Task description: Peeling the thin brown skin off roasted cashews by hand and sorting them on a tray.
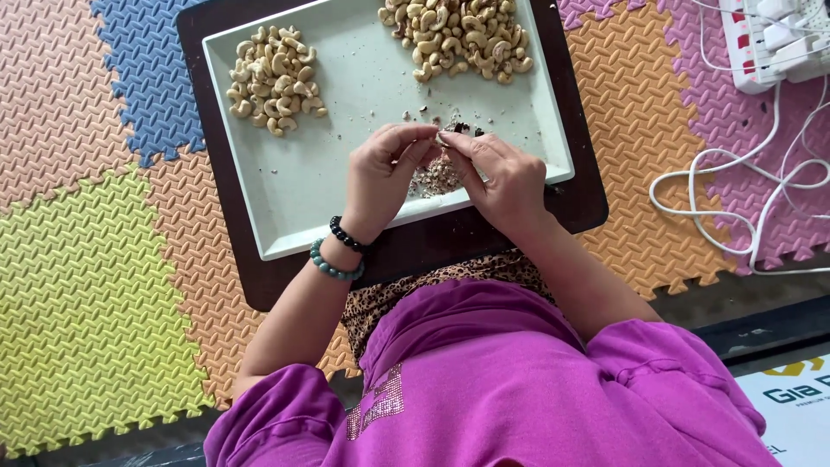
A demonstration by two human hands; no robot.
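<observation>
My left hand and my right hand meet over the near middle of a pale tray. Their fingertips pinch one small cashew nut between them. Below the fingers lies a little heap of brownish skin scraps. One pile of pale cashews sits at the tray's far left. A second, larger pile of cashews sits at the far right. Two bead bracelets, one black and one green, circle my left wrist.
The tray rests on a dark brown board over coloured foam floor mats. A white power strip with white cables lies at the right. My purple top fills the bottom of the view.
</observation>
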